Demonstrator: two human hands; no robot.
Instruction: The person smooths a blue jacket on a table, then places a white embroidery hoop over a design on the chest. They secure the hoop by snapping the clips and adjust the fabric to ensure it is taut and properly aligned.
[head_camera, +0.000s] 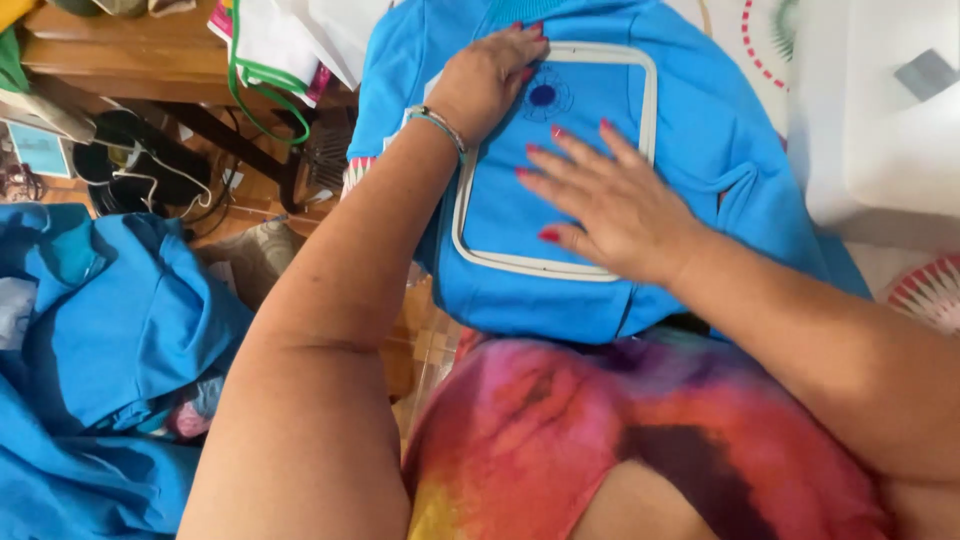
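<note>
Both hands flat, fingers spread — left hand (490, 80) on the white hoop (462, 215)'s top edge, right hand (610, 205) pressing the blue shirt (720, 130) inside it, upper middle of frame — probably keeping fabric smooth.

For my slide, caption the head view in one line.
Both hands flat on blue fabric stretched in a white hoop: left hand at its top corner, right hand inside the frame.
</note>
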